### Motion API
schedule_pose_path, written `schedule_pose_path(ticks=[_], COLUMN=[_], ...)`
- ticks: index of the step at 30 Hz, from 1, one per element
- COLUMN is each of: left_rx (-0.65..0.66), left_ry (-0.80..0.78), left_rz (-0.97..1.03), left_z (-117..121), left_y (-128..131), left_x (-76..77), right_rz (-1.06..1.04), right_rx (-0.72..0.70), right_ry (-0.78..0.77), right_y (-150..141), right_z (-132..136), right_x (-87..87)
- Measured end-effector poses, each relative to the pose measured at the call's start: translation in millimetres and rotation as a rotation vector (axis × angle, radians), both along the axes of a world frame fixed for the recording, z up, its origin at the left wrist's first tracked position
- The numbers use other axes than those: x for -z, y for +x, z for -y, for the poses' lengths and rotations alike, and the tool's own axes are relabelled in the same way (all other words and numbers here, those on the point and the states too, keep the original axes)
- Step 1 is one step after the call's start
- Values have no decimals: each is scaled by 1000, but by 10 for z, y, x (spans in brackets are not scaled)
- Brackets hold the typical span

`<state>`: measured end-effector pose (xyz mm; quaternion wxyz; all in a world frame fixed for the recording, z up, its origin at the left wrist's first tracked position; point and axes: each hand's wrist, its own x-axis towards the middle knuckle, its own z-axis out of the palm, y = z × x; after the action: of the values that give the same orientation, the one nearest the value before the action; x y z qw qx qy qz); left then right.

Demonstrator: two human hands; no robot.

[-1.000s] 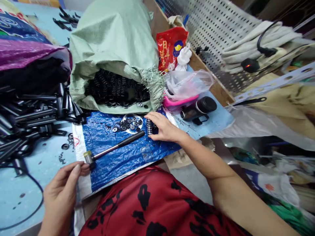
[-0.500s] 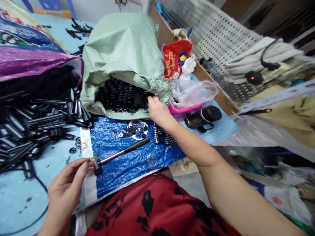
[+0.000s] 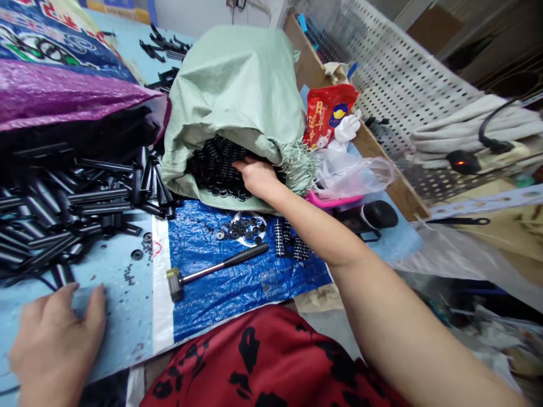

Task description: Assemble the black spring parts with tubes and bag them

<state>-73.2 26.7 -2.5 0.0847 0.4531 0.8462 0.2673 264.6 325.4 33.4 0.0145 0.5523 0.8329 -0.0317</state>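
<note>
My right hand (image 3: 258, 177) reaches into the mouth of a pale green woven sack (image 3: 241, 85), among small ridged black cylinders (image 3: 218, 155). Most of its fingers are hidden, so I cannot tell whether they grip a piece. At lower left, my left hand (image 3: 59, 342) is over the light blue tabletop, thumb and fingers apart and holding nothing. A heap of glossy black tubes (image 3: 99, 194) lies just beyond it. Between my hands a small hammer (image 3: 203, 272) rests on a blue plastic sheet (image 3: 220, 311), near black washers (image 3: 244, 228) and several ridged cylinders (image 3: 279, 237).
A purple and blue bag (image 3: 76, 102) stands behind the tubes at left. To the right are a red packet (image 3: 328, 113), a clear plastic bag (image 3: 352, 172), a black flask (image 3: 379, 216) and a wooden board (image 3: 399, 189). A perforated metal panel (image 3: 382, 62) rises behind.
My left hand has left the hammer head and moved left toward the tubes, its fingers now apart. My right hand has gone deeper into the sack. The view has shifted slightly.
</note>
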Motion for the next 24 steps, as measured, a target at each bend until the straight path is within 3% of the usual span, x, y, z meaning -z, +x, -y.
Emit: schedule_pose_path(ticks=[3, 7, 11, 14, 18, 21, 22, 24], left_rx=[49, 154, -28, -83, -165, -151, -152, -142], left_ry=[-19, 87, 62, -94, -330, -408, -423, -348], left_rz=[-109, -197, -259, -211, -197, -92, -42, 27], left_z=[42, 204, 340, 188, -210, -271, -232, -120], left_y=[114, -48, -309, -379, -452, -537, -556, -555], left_x=[-42, -38, -69, -56, -67, -141, -165, -203], right_rz=[41, 7, 73, 58, -119, -529, -704, -1076], right_rx=[-142, -271, -349, -436, -428, -284, -189, -10], right_ry=[-14, -62, -63, 40, 140, 47, -68, -493], right_y=[-87, -1, 151, 179, 147, 133, 115, 33], right_z=[-206, -374, -559, -524, -27, 658, 911, 1366], right_x=[56, 209, 432, 400, 124, 12, 10, 44])
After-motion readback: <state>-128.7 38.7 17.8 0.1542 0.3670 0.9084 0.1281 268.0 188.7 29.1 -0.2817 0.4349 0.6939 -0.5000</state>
